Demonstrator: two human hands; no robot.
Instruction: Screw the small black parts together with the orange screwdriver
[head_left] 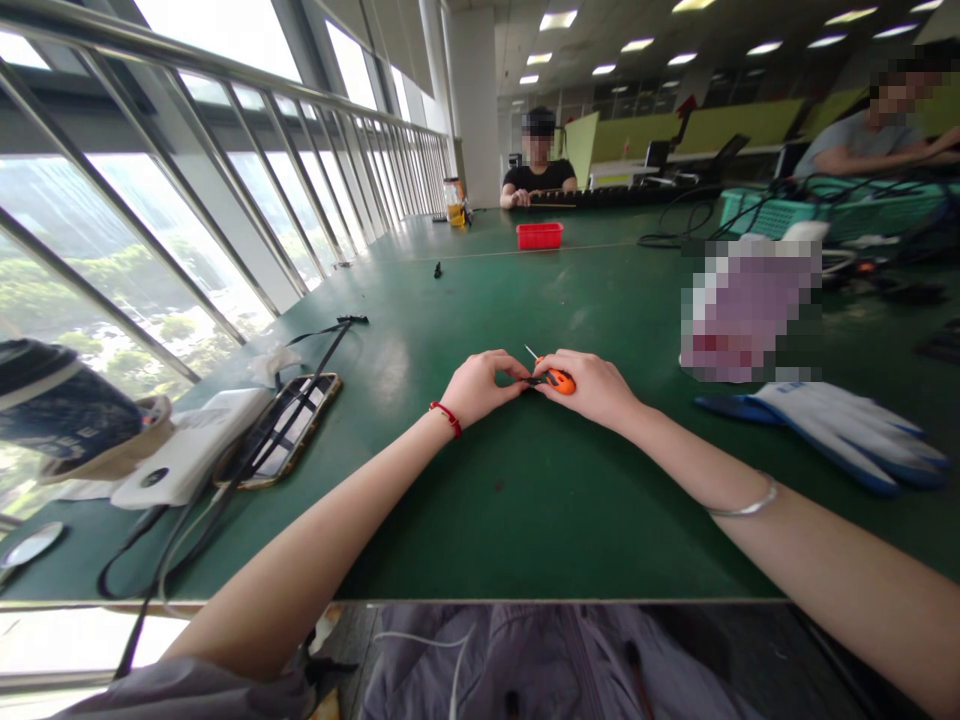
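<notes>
Over the middle of the green table (480, 520), my two hands meet at their fingertips. My right hand (589, 388) is closed around an orange and black screwdriver (559, 381), whose thin metal shaft points up and away to the left. Between the fingertips sits a small black part (531, 382), too small to name. My left hand (486, 385) pinches this part from the left, thumb and forefinger curved into a ring. The right fingertips touch or nearly touch the part; which, I cannot tell.
At left lie a phone (289, 430) with black straps, a white power bank (191, 450) and a dark cup (64, 400). White and blue gloves (840, 425) and a blurred-out pack (754, 310) are at right. Farther off stand a red tray (539, 236), green baskets (840, 215) and two people.
</notes>
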